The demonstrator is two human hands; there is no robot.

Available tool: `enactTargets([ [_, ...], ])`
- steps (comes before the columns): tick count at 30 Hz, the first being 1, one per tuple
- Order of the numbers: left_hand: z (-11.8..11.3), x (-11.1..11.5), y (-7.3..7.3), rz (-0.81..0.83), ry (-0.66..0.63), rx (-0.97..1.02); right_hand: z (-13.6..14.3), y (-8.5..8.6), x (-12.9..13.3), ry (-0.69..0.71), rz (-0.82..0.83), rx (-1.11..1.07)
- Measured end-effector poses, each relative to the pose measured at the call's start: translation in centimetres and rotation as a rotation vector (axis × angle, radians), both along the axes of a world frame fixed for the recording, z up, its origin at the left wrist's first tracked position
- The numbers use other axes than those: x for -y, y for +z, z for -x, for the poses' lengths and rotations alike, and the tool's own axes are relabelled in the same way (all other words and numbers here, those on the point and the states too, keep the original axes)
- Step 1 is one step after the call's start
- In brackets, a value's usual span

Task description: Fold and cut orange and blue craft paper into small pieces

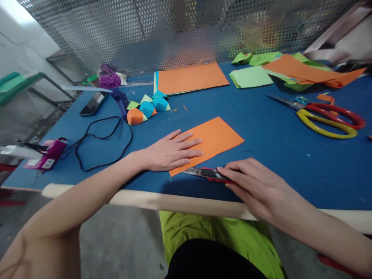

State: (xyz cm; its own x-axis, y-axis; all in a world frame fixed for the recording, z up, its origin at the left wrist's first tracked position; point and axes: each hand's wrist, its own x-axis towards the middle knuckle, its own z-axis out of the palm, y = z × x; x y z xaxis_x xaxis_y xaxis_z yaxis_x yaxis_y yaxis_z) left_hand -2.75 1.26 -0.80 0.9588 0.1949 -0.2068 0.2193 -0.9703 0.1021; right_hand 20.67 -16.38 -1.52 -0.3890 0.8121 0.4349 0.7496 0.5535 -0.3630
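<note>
An orange folded sheet of paper (219, 137) lies slantwise on the blue tabletop in front of me. My left hand (178, 152) rests flat on its left part, fingers stretched out and apart. In my right hand (252, 182) is a utility knife (212, 174) with a black and red handle, pointing left. Its blade is at the paper's near edge, close to the lower left corner; whether the tip is inside the fold I cannot tell.
Behind lie a stack of orange sheets (192, 79), folded paper shapes (147, 109) and light green sheets (251, 77). Scissors (328, 116) rest at the right. On the left are a blue glue gun (119, 101), a phone (93, 104) and a black cord (101, 136). A perforated metal panel (145, 35) stands behind.
</note>
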Motion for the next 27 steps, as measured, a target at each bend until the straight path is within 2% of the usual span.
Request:
enactTargets([
  [18,-0.1,0.1,0.0,-0.022,0.002,-0.022,1.1,0.4,-0.4,0.004,0.043,0.034],
  [25,0.0,0.0,-0.1,-0.013,-0.004,-0.003,1.9,-0.6,-0.5,-0.049,0.075,0.038],
  [27,0.0,0.0,-0.1,-0.012,-0.002,0.005,2.2,-0.7,-0.6,-0.020,0.091,0.072],
])
